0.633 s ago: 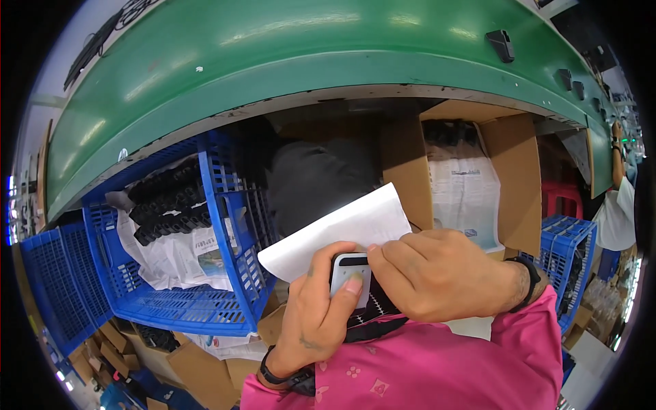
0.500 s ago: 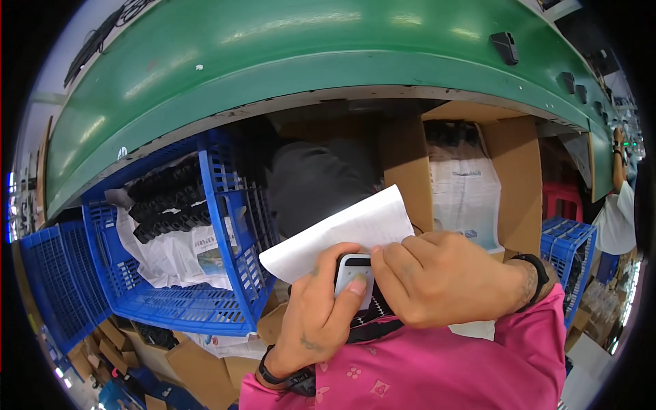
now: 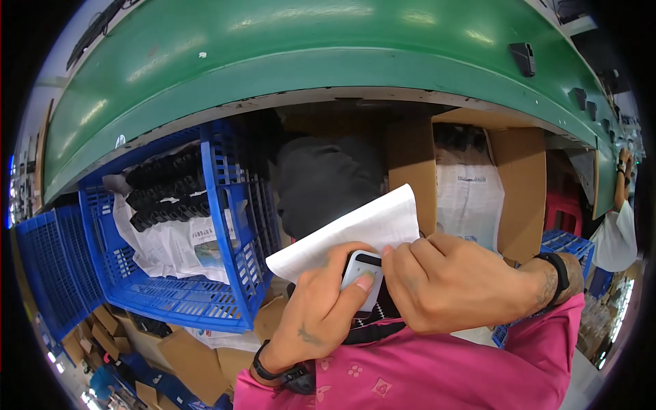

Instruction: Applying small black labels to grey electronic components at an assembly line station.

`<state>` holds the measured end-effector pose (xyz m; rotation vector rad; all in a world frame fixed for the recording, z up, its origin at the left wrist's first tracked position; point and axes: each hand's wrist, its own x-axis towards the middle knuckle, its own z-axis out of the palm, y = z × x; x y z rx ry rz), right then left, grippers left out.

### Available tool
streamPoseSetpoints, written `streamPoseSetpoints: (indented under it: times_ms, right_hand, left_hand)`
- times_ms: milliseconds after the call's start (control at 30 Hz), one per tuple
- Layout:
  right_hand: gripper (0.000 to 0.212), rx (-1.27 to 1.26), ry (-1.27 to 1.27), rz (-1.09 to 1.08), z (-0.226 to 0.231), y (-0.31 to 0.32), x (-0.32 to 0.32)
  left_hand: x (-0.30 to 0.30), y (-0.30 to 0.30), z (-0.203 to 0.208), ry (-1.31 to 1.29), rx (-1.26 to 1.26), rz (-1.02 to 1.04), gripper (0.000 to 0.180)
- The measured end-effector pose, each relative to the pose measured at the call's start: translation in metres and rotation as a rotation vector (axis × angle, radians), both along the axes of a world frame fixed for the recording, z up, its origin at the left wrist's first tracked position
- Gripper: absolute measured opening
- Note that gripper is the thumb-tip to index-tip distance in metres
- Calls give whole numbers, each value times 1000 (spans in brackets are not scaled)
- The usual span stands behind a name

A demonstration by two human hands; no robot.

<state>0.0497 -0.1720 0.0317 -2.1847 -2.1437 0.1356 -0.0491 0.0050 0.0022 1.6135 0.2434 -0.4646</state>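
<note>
My left grip point(image 3: 307, 321) clasps the pale gadget point(image 3: 358, 268) beside a white sheet point(image 3: 348, 232), my right grip point(image 3: 454, 281) bunched at its top corner — pinching what, I cannot tell — seemingly working that edge, so the next move calls for steadiness.

A long green worktable point(image 3: 328, 65) stretches in front of me from just after nine o'clock, over twelve, until almost three, and its glossy top gives back several white patches of light point(image 3: 301, 15). At three o'clock there is a red stool point(image 3: 566, 198), partly hidden. Bright narrow lights point(image 3: 622, 314) shine at nine and at four o'clock.
</note>
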Motion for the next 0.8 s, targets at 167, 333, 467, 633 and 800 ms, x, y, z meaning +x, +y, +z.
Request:
streamPoseSetpoints:
  times_ms: [167, 333, 467, 633, 800]
  right_hand:
    - [29, -157, -31, 8, 5, 1, -5]
    - [21, -124, -75, 44, 7, 5, -7]
    - [22, -218, -118, 9, 7, 2, -5]
    - [22, -114, 37, -55, -5, 6, -9]
    - [21, -5, -85, 32, -5, 11, 2]
  left_hand:
    - [7, 0, -1, 26, 52, -130, 29]
    - [12, 1, 13, 57, 91, -149, 26]
    - [18, -1, -6, -230, 208, -301, 27]
    - [25, -5, 9, 132, 141, -276, 29]
    - [18, -9, -3, 6, 192, -37, 34]
